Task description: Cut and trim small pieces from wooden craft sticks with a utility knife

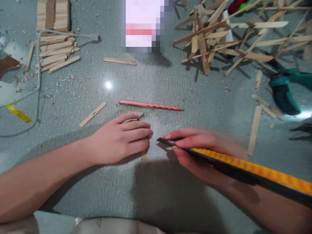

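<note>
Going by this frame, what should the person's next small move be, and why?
I'd probably have the left hand draw its fingertips back a little. The right hand holds a yellow-and-black knife with its blade exposed and pointing towards them across a small gap, while a wooden strip pokes out from under the left hand.

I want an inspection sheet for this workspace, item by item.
Surface: textured grey table, pale shavings scattered.
Job's things: yellow-and-black utility knife, blade exposed; narrow wooden stick partly under bare left hand.
Clutter: slim pink pencil; piled pale wooden sticks, left; tangled wooden sticks, right.
Hands: left palm-down; bare right hand grips the knife.
Cables: thin grey cable, left, plug end unconnected.
Surroundings: teal-and-black tool, right edge.
</note>
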`<state>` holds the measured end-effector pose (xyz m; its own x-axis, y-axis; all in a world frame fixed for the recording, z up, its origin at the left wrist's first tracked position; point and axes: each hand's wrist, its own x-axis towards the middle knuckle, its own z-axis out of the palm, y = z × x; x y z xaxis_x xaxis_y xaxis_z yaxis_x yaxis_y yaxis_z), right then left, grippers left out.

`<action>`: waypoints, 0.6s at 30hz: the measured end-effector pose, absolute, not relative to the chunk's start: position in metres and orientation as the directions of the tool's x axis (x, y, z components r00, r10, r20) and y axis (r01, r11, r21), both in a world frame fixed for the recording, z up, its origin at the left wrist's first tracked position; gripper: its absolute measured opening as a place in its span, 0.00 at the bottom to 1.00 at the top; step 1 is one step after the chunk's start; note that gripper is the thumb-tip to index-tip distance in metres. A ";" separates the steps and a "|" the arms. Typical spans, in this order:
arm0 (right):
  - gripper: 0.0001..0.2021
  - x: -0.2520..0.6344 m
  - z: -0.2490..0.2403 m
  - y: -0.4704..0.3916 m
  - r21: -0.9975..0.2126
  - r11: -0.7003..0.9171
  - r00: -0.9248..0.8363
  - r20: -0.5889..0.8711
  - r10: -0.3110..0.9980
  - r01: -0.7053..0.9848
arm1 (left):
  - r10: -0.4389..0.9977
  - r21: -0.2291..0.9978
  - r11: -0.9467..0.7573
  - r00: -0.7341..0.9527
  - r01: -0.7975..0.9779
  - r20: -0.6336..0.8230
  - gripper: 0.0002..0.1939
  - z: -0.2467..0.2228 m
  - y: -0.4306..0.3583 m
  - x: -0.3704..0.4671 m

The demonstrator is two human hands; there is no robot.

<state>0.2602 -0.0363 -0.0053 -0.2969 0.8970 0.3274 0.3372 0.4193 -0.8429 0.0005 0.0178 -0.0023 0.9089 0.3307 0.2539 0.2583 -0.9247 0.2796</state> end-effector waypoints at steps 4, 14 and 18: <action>0.14 0.257 -0.004 -0.034 -0.824 0.436 -0.306 0.337 0.890 0.361 | 0.401 0.344 -0.887 0.883 0.307 0.245 0.07 -0.004 0.017 0.003; 0.11 0.252 -0.005 -0.033 -0.809 0.449 -0.420 0.282 0.862 0.379 | 0.549 0.460 -0.789 0.805 0.408 0.227 0.11 -0.009 0.014 0.004; 0.10 0.253 -0.005 -0.033 -0.790 0.473 -0.449 0.286 0.847 0.390 | 0.546 0.456 -0.790 0.810 0.410 0.216 0.11 -0.011 0.013 0.004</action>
